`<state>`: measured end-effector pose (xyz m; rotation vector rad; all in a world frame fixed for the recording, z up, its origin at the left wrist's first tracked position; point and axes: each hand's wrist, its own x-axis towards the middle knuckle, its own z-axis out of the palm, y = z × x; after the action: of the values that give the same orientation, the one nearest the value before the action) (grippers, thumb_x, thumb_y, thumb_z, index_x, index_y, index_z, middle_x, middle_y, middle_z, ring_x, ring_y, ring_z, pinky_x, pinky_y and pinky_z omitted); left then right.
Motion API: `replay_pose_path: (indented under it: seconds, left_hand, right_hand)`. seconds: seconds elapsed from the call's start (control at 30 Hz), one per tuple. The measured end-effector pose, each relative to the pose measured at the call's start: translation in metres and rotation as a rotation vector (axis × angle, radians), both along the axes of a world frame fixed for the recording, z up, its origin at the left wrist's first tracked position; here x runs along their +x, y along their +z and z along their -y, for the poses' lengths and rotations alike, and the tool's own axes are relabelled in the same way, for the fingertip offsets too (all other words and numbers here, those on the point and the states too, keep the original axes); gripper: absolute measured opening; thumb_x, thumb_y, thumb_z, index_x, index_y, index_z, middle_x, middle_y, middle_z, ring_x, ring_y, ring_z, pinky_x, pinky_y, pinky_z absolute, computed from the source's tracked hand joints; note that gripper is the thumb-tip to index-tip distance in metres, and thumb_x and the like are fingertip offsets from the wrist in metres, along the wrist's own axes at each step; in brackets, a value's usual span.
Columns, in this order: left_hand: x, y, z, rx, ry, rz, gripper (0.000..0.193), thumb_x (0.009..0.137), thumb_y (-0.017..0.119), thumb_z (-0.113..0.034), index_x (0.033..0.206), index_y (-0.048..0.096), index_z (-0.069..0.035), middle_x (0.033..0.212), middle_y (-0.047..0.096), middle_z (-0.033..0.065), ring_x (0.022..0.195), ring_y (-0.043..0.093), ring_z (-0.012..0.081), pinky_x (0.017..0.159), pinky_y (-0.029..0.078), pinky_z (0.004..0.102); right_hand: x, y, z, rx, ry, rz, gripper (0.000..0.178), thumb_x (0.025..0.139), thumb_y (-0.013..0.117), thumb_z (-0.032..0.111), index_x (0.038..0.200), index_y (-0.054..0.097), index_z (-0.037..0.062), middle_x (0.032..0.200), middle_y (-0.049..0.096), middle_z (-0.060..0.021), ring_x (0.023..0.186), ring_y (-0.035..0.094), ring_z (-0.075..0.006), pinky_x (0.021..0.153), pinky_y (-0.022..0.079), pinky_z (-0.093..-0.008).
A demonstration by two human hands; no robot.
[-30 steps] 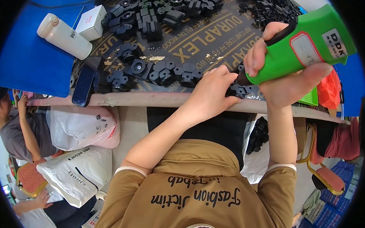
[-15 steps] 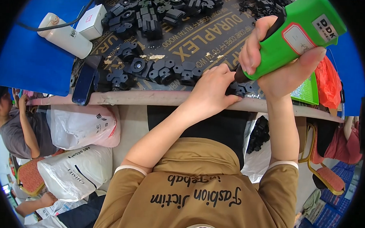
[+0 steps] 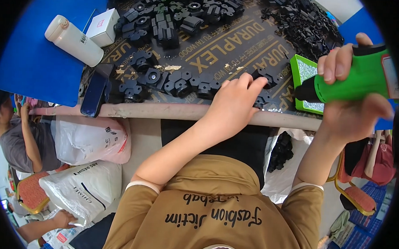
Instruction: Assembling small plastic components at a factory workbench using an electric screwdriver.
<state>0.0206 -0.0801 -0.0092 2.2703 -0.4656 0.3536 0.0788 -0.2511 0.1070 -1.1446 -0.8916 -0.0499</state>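
Note:
My right hand (image 3: 347, 101) grips a green power screwdriver (image 3: 348, 83), its fingers over the top and its thumb blurred. The tool's black nose points left, over the edge of a green tray (image 3: 297, 71) of small silvery pieces. My left hand (image 3: 235, 104) is at the table's front edge, thumb and forefinger closed around a black plastic part (image 3: 262, 100). Just beyond its fingertips lies another black part (image 3: 269, 77). To its left stands a row of similar black housings (image 3: 179, 83); the fingers partly hide what they hold.
Black housings (image 3: 163, 24) pile up at the back, with a heap of small black pieces (image 3: 306, 25) to their right. On the left are a white bottle (image 3: 75, 41), a white box (image 3: 102, 26) and a phone (image 3: 93, 93). Another person (image 3: 23, 136) sits at far left.
My right hand has carried the screwdriver right and lower, away from my left hand to the tray. The red bag is no longer visible. My left hand has stayed nearly in place.

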Motion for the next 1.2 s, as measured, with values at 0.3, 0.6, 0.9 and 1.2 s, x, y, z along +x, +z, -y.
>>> replay_pose_path:
  seconds: [0.3,0.6,0.9,1.2]
  left_hand:
    - [-0.007,0.029,-0.005,0.513,0.146,0.127,0.042,0.069,0.072,-0.013,0.107,0.058,-0.005,0.115,0.051,0.0145,0.108,0.050,0.0294,0.091,0.038,0.0392]
    - [0.050,0.021,0.038,0.519,-0.041,0.056,0.031,0.067,0.064,-0.005,0.097,0.057,-0.002,0.101,0.056,0.0156,0.101,0.053,0.0286,0.081,0.042,0.0374]
    - [-0.032,0.018,0.009,-0.042,-0.116,0.046,0.047,0.071,0.068,-0.001,0.115,0.053,-0.004,0.106,0.049,0.0162,0.101,0.048,0.0344,0.086,0.043,0.0391]
    - [-0.011,-0.012,-0.021,-0.081,-0.010,0.067,0.056,0.068,0.074,-0.008,0.118,0.050,-0.005,0.104,0.059,0.0141,0.097,0.055,0.0332,0.082,0.045,0.0376]
  right_hand:
    - [-0.017,-0.003,0.014,-0.010,-0.519,0.016,0.035,0.085,0.054,0.005,0.116,0.042,-0.0071,0.083,0.059,-0.0162,0.069,0.061,-0.0243,0.065,0.051,-0.0340]
    - [-0.017,-0.007,0.014,-0.017,-0.329,0.014,0.033,0.086,0.048,0.004,0.116,0.039,-0.0065,0.062,0.051,-0.0130,0.049,0.049,-0.0182,0.051,0.042,-0.0275]
    - [-0.019,-0.013,0.032,0.023,-0.269,0.035,0.033,0.086,0.044,0.003,0.117,0.038,-0.0062,0.063,0.048,-0.0116,0.049,0.045,-0.0167,0.049,0.039,-0.0280]
    - [-0.023,-0.020,-0.005,0.119,-0.144,-0.021,0.029,0.088,0.045,0.008,0.114,0.039,-0.0039,0.062,0.048,-0.0108,0.049,0.045,-0.0165,0.050,0.040,-0.0281]
